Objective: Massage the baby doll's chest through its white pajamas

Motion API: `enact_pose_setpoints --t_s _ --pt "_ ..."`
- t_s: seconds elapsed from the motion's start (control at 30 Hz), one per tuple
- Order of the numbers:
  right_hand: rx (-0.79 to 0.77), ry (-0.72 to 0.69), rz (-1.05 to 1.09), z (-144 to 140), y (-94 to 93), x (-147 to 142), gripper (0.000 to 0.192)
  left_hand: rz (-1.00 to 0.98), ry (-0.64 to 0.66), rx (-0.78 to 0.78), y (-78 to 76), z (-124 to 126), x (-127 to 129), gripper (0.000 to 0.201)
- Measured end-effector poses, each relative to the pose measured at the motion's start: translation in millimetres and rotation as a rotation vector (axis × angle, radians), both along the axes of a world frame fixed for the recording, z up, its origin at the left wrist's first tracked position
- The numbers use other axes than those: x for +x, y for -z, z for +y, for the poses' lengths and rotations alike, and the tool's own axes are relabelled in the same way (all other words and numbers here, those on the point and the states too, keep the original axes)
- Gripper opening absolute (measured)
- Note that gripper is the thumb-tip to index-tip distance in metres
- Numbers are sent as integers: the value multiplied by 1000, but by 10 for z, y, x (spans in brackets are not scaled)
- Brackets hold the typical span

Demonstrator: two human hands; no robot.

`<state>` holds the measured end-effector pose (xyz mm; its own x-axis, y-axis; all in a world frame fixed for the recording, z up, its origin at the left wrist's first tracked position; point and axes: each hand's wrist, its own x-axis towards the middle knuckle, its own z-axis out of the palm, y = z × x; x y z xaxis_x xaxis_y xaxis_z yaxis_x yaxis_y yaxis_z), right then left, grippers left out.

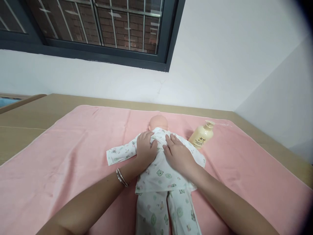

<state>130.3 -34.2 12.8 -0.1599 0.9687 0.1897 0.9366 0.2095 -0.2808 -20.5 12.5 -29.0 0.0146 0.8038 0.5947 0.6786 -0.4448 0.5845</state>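
Dark-framed barred window, plain white wall

Left fingers and right fingers on a clothed doll, pump bottle alongside, pink cloth beneath

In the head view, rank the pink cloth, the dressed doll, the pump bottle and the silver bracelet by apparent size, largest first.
1. Pink cloth
2. Dressed doll
3. Pump bottle
4. Silver bracelet
No two look alike in size.
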Motion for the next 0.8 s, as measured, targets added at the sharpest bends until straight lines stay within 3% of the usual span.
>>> enact_pose_setpoints --t_s 0.17,0.27,0.4,0.53,0.73,0.8 --pt "-46 5 29 -57 -195 124 50 -56 59 39 40 -19 -35 29" --pt "85 -21 131 -42 -236 142 55 -76 81 70 74 -13 -50 30" --pt "259 -135 161 -5 -93 37 55 -75 103 101 95 -10 -65 32" --pt "170 -199 103 25 83 -53 50 -51 103 107 81 -14 -71 35" --pt "290 -158 156 -28 56 -55 49 -57 115 129 75 -15 -71 33" --pt "260 -166 124 -26 53 -59 49 -76 115 140 81 -13 -68 31"
